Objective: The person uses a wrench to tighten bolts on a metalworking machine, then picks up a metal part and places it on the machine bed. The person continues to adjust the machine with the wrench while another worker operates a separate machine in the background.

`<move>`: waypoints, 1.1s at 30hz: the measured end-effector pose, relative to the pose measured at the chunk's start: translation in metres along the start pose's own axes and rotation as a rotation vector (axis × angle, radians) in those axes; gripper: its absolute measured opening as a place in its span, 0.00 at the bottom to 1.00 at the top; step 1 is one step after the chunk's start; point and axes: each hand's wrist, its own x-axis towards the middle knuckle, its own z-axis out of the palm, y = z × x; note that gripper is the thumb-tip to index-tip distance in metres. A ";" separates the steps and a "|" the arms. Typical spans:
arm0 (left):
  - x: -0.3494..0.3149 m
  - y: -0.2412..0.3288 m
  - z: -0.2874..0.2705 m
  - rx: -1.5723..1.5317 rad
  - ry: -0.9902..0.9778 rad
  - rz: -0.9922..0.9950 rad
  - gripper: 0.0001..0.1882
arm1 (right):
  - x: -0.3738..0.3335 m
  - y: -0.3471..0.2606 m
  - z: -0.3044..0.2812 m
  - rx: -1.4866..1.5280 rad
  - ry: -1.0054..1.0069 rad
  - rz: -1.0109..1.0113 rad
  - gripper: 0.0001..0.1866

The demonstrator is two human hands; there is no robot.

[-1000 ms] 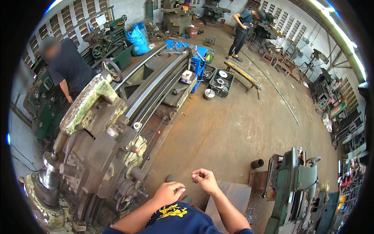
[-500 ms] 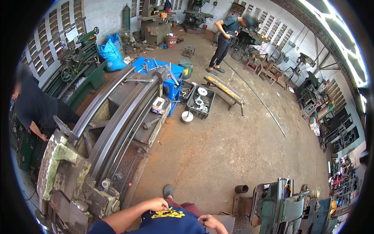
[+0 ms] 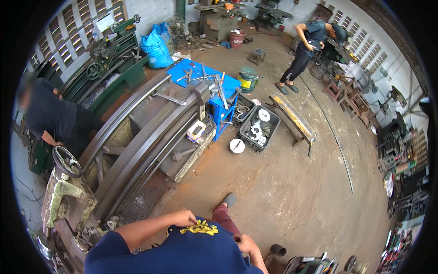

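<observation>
I wear a dark blue shirt [image 3: 178,251] with a yellow print on the front. My left hand [image 3: 186,218] is closed with its fingertips pinching the cloth beside the print. On the other side, my right hand [image 3: 247,243] also has its fingers curled on the edge of the shirt. Below the cloth, one leg in dark red trousers [image 3: 224,218] reaches forward, with a grey shoe [image 3: 230,199] on the floor.
A long lathe bed [image 3: 137,128] with a handwheel [image 3: 67,162] runs along my left. Beyond stand a blue table [image 3: 182,68] with tools, a black crate [image 3: 272,137] of metal parts and a low bench [image 3: 292,118]. Two people work nearby. A long rod [image 3: 326,118] lies on the floor.
The view has shifted, so the lathe bed and blue table sit further right and the green machine at lower right has sunk toward the rim. My leg shows more. Both hands stay at the shirt.
</observation>
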 end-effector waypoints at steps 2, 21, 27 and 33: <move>0.027 0.013 -0.026 0.010 -0.017 0.016 0.15 | 0.024 0.001 -0.047 -0.009 -0.050 -0.077 0.16; 0.170 0.035 -0.180 0.078 0.103 0.076 0.16 | 0.220 -0.044 -0.263 -0.460 -0.178 -0.006 0.14; 0.193 0.041 -0.250 0.088 0.018 -0.076 0.20 | 0.277 -0.094 -0.316 -0.525 -0.265 -0.143 0.15; 0.159 0.040 -0.284 -0.123 0.157 -0.136 0.20 | 0.315 -0.142 -0.354 -0.647 -0.332 -0.110 0.16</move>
